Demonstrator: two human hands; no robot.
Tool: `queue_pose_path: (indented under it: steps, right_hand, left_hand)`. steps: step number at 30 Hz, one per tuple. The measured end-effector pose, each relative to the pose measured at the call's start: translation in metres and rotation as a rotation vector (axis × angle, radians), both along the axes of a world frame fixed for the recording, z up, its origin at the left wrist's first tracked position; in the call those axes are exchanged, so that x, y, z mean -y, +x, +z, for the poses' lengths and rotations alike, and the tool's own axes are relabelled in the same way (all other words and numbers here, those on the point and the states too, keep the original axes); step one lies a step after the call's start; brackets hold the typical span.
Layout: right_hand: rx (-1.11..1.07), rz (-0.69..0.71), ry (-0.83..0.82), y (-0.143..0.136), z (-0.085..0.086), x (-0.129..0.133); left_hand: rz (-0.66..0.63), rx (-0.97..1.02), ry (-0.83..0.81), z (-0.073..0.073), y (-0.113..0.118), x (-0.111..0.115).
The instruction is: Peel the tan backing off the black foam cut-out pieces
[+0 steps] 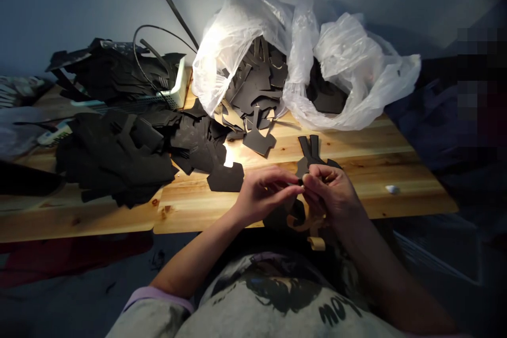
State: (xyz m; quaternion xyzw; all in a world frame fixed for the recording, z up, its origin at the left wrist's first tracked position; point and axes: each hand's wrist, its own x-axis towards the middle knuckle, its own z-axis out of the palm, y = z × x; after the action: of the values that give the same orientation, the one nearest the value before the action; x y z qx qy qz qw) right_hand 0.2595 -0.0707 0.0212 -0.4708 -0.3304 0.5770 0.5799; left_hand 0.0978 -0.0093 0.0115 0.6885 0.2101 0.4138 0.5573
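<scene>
Near the table's front edge my two hands meet at a small black piece (pixel 300 181). My left hand (pixel 266 193) pinches it from the left, thumb and fingertips together. My right hand (pixel 335 193) is closed around its other side, also pinching. Curled tan strips (pixel 317 243), like peeled backing paper, hang below my right hand. Just behind my hands lie black cut-out foam-like pieces (pixel 309 150) with two upright prongs. One flat black cut-out (pixel 225 177) rests left of my left hand. What my right hand's lower fingers hold is partly hidden.
Piles of black cut-outs (pixel 114 153) cover the left of the wooden table (pixel 412 169). White plastic bags (pixel 352 74) with more pieces stand at the back, beside a pale basket (pixel 180 84) and a lamp arm (pixel 170 0). A small white lump (pixel 392 189) lies at right.
</scene>
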Motion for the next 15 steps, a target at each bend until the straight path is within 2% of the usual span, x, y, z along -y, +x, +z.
queue_pose_path:
  steps: [2, 4, 8, 12, 15]
  right_hand:
    - [-0.034, 0.009, -0.032, -0.004, -0.003, 0.001]
    - [-0.058, 0.013, -0.061, -0.005, -0.006, 0.002]
    - [-0.054, -0.030, -0.115, -0.007, -0.014, 0.008]
    - [0.070, -0.242, -0.122, 0.010, -0.025, 0.014]
    - [0.408, -0.466, -0.090, 0.051, -0.036, 0.021]
  left_hand:
    - [-0.052, 0.006, -0.123, 0.002, -0.002, 0.001]
    - [-0.075, -0.010, -0.162, 0.003, -0.003, 0.003]
    - [0.047, 0.048, -0.248, -0.005, -0.001, 0.008]
    - [0.244, 0.180, -0.397, -0.022, -0.001, 0.009]
    - [0.350, 0.238, -0.478, -0.029, -0.010, 0.006]
